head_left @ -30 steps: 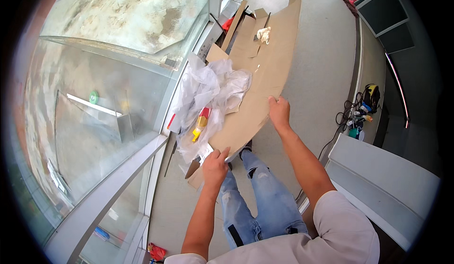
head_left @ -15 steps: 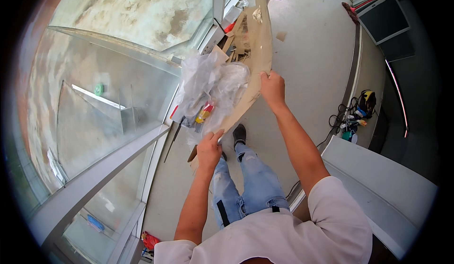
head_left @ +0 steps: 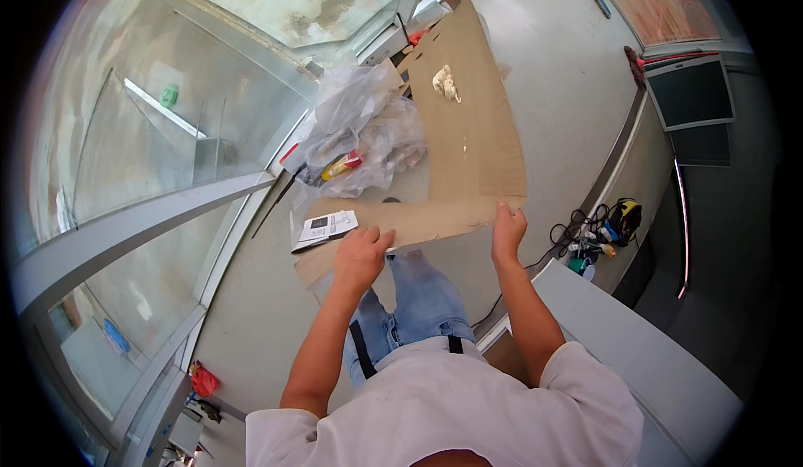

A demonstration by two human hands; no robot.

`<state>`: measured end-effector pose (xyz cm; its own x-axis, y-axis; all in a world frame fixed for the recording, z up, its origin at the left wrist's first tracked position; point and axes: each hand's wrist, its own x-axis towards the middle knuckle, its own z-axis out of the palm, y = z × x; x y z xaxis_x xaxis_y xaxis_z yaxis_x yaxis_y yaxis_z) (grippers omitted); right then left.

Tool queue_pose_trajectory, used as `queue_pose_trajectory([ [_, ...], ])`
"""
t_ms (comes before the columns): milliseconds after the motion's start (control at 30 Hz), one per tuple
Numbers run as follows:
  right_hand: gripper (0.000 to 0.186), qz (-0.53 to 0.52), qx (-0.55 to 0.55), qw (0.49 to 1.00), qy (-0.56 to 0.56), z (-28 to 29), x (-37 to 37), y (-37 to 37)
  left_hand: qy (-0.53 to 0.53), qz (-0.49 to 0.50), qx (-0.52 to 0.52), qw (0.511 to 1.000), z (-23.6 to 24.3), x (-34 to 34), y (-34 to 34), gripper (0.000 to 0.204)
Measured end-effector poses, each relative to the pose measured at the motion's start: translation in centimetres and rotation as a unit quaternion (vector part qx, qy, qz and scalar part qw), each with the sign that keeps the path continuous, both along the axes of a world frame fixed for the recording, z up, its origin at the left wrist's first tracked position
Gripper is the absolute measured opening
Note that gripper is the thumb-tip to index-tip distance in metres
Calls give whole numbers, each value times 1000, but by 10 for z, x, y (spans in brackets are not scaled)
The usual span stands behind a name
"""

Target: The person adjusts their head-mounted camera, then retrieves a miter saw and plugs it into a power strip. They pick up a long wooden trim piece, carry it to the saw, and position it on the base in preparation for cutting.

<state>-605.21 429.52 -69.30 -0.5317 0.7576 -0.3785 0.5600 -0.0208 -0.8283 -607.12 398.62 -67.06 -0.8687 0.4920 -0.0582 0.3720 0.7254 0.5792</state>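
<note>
A long sheet of brown cardboard (head_left: pixel 470 141) stretches away from me over the floor, with its near strip folded across in front of my legs. My left hand (head_left: pixel 361 256) is closed on the near strip, beside a white printed label (head_left: pixel 328 226) stuck on the cardboard. At the right end of that strip, my right hand (head_left: pixel 508 229) pinches the corner with the thumb on top. A crumpled cream-coloured scrap (head_left: pixel 447 83) lies on the sheet's far part. Left of the sheet is a heap of clear plastic bags (head_left: pixel 355 120) with a red and yellow packet (head_left: pixel 341 165) among them.
A glass partition with a metal frame (head_left: pixel 142 228) runs along my left. To my right are a white cabinet (head_left: pixel 623 333), a tangle of black cable (head_left: pixel 573 231) with tools, and a monitor (head_left: pixel 690 92). A red bag (head_left: pixel 202 379) lies at the lower left.
The cardboard has swung from a steep, edge-on tilt to lie flatter and broader, showing its face and label. My right hand has come down nearer to my body. Both hands keep hold.
</note>
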Motion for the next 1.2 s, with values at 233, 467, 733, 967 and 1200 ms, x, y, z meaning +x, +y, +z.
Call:
queue_pose_trajectory([
  [233,14,-14,-79,995,-58,-17,146,7,-67,-75,-41,994,36,85,-12,30],
  [467,14,-10,-197,976,-90,5,240,-59,-120,-124,-117,978,80,201,-62,21],
  [733,19,183,-270,941,-90,-42,341,-163,-122,36,-157,979,82,400,-170,30],
  [967,24,368,-331,822,-280,-64,440,-247,-137,205,-188,951,24,577,-251,23],
  [1200,33,636,-184,710,-238,-38,501,-204,-191,358,-371,835,-140,730,-317,25],
])
